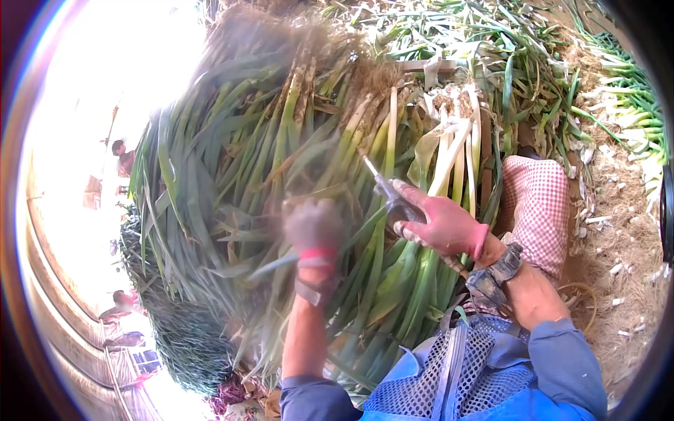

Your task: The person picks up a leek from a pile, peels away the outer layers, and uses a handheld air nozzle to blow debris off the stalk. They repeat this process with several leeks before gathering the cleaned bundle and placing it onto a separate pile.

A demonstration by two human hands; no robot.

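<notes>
A produce-packing shelter or farm shed — heaped green onions [232, 168], a curved frame wall [60, 309] and a floor [618, 281] strewn with roots and trimmings.

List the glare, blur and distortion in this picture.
Head view: white glare washes out the upper left, with rainbow fringing at the left edge. Head view: blur smears the left hand in a greyish glove with a red cuff and nearby long green leaves; the pink-gloved right hand looks sharper. Head view: dark, curved corners suggest wide-angle distortion.
</notes>
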